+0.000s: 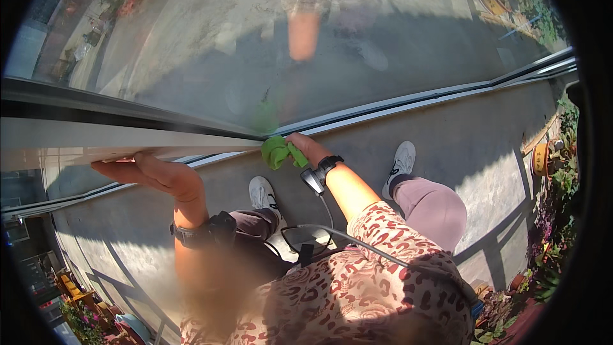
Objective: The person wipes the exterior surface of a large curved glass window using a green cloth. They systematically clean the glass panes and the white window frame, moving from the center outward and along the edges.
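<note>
My right hand (305, 146) grips a bunched green cloth (277, 152) beside the lower corner of a large glass pane (215, 72), next to its metal frame (210, 136). Part of the cloth hangs out past my fingers, and a green reflection shows in the glass. Farther left, my left hand (155, 175) rests flat along the side of the frame, palm towards it, with nothing seen in it. Its fingertips are partly hidden at the frame's edge. Both wrists wear black straps with devices, and a cable runs from the right one.
A metal sill track (407, 103) runs across below the glass. My feet in white shoes (404, 158) stand on a concrete floor (345, 172). Potted plants line the right side, among them a yellow-orange pot (540, 159). More pots and a light blue basin (131, 328) are at lower left.
</note>
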Available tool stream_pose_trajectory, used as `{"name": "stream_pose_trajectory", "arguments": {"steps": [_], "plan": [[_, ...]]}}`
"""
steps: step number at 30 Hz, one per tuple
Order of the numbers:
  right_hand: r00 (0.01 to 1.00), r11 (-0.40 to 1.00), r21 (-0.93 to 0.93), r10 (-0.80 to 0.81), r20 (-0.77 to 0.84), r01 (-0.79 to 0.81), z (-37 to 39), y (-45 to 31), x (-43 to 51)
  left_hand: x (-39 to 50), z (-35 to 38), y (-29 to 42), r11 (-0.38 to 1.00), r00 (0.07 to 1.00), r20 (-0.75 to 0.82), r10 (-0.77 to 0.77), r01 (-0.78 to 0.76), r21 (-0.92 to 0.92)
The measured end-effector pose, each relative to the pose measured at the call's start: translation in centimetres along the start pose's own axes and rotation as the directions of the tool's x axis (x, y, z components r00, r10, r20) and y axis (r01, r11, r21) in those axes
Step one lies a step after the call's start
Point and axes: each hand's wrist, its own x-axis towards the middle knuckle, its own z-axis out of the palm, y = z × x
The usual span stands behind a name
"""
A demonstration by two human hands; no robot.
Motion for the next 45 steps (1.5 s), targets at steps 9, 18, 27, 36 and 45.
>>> {"name": "stream_pose_trajectory", "arguments": {"steps": [9, 18, 27, 36, 45], "plan": [[0.984, 0.890, 0.425, 0.177, 0.017, -0.167, -1.9, 1.6, -2.5, -0.1, -2.4, -1.0, 0.999, 0.992, 0.123, 0.029, -0.024, -0.048], [0.903, 0.951, 0.097, -0.242, -0.354, 0.292, 5.2, 5.7, 7.0, 0.1, -3.8, -1.7, 0.989, 0.969, 0.205, 0.139, -0.147, 0.027], [0.880, 0.385, -0.908, -0.473, -0.043, 0.163, 6.7, 3.4, 5.4, -0.2, -3.3, -0.5, 0.999, 0.983, 0.182, 0.001, 0.007, -0.042], [0.972, 0.185, -0.955, -0.077, 0.223, 0.234, 3.8, -2.7, 3.0, 0.0, -3.3, -0.3, 0.999, 0.976, 0.213, -0.037, 0.031, 0.031], [0.933, 0.583, -0.790, -0.358, -0.040, 0.189, 6.7, 2.9, 7.9, -0.6, -2.8, -0.5, 0.999, 0.987, 0.156, -0.033, 0.036, -0.015]]}}
